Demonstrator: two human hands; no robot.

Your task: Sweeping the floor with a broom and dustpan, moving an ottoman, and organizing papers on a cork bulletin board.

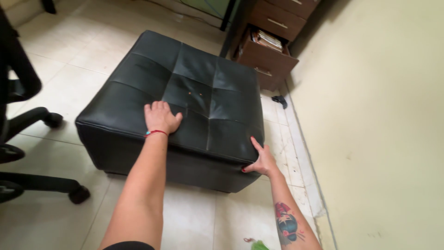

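The floor (64,51) is laid with pale cream tiles, dirtier along the strip beside the wall on the right. A square black padded footstool (185,88) sits on it in the middle, a black office chair's wheeled base (44,183) rests on the tiles at the left, and a brown wooden drawer unit (270,46) stands at the far end close to the wall, one drawer pulled out with papers in it. A small dark object (280,100) lies on the tiles near the wall just beyond the footstool, too small to identify, and something green, perhaps a scrap (259,245), lies at the bottom edge of the view.
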